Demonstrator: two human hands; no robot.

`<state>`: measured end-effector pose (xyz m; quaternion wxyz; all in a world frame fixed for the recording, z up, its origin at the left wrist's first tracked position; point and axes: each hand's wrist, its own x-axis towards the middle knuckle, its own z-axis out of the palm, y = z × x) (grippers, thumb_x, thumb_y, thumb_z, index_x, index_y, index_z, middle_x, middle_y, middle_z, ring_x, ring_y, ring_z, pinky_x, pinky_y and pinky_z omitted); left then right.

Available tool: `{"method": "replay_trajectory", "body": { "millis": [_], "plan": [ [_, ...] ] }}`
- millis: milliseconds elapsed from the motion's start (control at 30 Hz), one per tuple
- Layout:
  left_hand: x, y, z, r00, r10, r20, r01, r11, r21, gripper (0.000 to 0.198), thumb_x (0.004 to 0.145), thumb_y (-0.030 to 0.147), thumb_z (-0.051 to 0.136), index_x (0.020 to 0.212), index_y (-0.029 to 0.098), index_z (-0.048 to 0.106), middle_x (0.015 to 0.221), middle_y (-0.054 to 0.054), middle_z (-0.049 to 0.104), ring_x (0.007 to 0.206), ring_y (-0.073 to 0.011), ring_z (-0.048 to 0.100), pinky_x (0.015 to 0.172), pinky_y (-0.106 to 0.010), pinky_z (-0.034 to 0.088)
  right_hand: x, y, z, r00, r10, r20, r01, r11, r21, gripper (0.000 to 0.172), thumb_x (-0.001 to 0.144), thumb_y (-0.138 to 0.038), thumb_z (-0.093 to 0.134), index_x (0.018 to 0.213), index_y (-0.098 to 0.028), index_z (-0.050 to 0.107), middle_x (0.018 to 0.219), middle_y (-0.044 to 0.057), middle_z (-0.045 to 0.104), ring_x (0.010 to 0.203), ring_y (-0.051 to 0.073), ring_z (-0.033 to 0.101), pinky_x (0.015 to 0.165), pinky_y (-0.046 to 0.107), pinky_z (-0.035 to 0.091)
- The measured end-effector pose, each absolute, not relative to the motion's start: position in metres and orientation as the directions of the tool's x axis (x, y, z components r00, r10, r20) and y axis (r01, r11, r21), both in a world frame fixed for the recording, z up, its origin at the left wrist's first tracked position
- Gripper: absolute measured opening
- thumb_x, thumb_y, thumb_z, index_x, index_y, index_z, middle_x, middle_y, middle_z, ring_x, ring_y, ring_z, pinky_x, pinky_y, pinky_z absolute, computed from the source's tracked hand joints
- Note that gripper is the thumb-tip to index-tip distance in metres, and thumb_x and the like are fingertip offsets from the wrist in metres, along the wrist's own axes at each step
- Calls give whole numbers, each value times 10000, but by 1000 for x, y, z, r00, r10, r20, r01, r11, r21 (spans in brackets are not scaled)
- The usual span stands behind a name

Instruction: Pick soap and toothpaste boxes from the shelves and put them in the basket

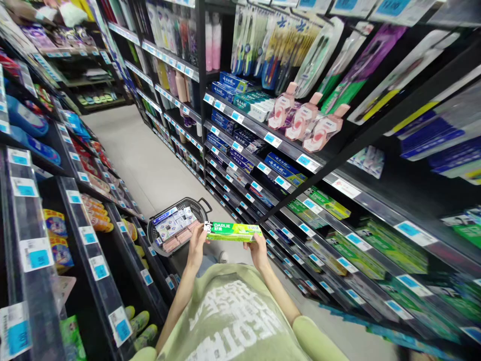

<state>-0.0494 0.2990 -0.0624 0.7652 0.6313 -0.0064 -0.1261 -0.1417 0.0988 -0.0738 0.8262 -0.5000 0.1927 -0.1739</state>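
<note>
A green and white Darlie toothpaste box (235,231) is held level in front of my body. My left hand (196,243) grips its left end, fingers closed around the edge. At the other end, my right hand (257,246) is closed on the box too. Just beyond my left hand, a dark basket (205,204) with a handle sits low by the aisle floor, holding pink packs (181,235) and a blue and white printed pack (171,224).
Toothpaste shelves (272,140) with price tags line my right, with pink bottles (303,120) and hanging toothbrushes (289,47) above. Another shelf row (80,210) stands close on my left. The pale floor (126,145) of the aisle runs ahead between them.
</note>
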Motion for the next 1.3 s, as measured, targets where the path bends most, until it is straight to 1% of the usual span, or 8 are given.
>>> {"method": "replay_trajectory", "body": {
  "millis": [200, 433, 600, 733, 867, 967, 1300],
  "plan": [
    [-49, 301, -62, 964, -224, -144, 193, 214, 958, 460, 877, 474, 620, 1253, 211, 604, 1200, -94, 656, 891, -205, 626, 665, -300, 506, -140, 99, -72, 870, -472, -142, 102, 454, -885, 352, 847, -439, 666, 1132, -253, 575, 908, 3, 684, 500, 109, 529, 480, 276, 405],
    [-49, 300, -68, 967, -222, -122, 174, 229, 958, 473, 860, 425, 595, 1284, 215, 600, 1280, -113, 642, 934, -228, 634, 649, -305, 506, -141, 98, -72, 871, -468, -151, 95, 461, -882, 438, 836, -407, 691, 1226, -261, 555, 906, -1, 673, 498, 102, 529, 489, 274, 412],
    [-49, 302, -69, 964, -253, -81, 141, 229, 963, 477, 857, 347, 551, 1316, 222, 589, 1314, -104, 629, 940, -222, 635, 671, -301, 506, -141, 97, -74, 855, -492, -167, 79, 441, -894, 508, 828, -371, 739, 1286, -293, 533, 933, -13, 651, 529, 95, 542, 486, 256, 411],
    [-48, 303, -67, 972, -215, -95, 144, 226, 964, 534, 810, 265, 554, 1344, 253, 551, 1302, -75, 620, 979, -210, 618, 684, -276, 504, -140, 95, -75, 837, -518, -174, 64, 409, -910, 524, 778, -351, 795, 1246, -282, 567, 988, -1, 643, 534, 83, 531, 476, 250, 427],
    [-47, 304, -66, 975, -188, -121, 164, 233, 958, 547, 768, 240, 554, 1315, 235, 548, 1303, -86, 613, 1059, -235, 607, 705, -282, 511, -140, 95, -75, 850, -493, -186, 34, 404, -914, 507, 719, -323, 836, 1167, -263, 606, 957, -2, 644, 546, 87, 542, 480, 247, 450],
    [-46, 305, -67, 972, -186, -142, 185, 236, 954, 533, 746, 229, 558, 1278, 226, 560, 1307, -91, 613, 1098, -251, 600, 719, -290, 513, -140, 95, -75, 857, -485, -175, 37, 396, -918, 495, 721, -315, 832, 1159, -264, 608, 924, -8, 640, 560, 95, 552, 485, 246, 457],
    [-45, 303, -68, 970, -176, -168, 210, 257, 943, 513, 695, 217, 595, 1207, 221, 562, 1248, -93, 622, 1081, -261, 601, 722, -299, 499, -139, 91, -79, 862, -490, -131, 55, 346, -937, 511, 732, -313, 823, 1185, -264, 591, 912, -8, 632, 612, 123, 553, 530, 270, 457]
  ]
}}
